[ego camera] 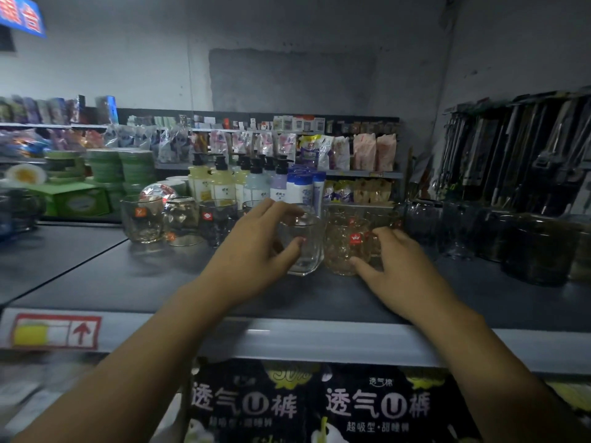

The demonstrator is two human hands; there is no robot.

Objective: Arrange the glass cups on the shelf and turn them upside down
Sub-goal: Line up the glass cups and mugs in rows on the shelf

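Two glass cups stand side by side on the dark shelf top [134,282]. My left hand [256,247] wraps a plain clear glass cup [303,247], thumb in front and fingers over its far rim. My right hand [396,263] grips a patterned glass mug [345,247] with a red sticker, fingers at its handle side and thumb by its base. Both stand mouth up on the shelf. Further left, several more glass cups [142,220] stand in a row, and one of them [182,220] looks upside down.
Pump bottles [220,180] and white-and-blue bottles [300,188] stand behind the cups. Dark glass jars and bowls [540,247] crowd the shelf's right end. Green stacked plates and a green box [80,199] sit at the left. The shelf's pale front rail [287,340] runs below my forearms.
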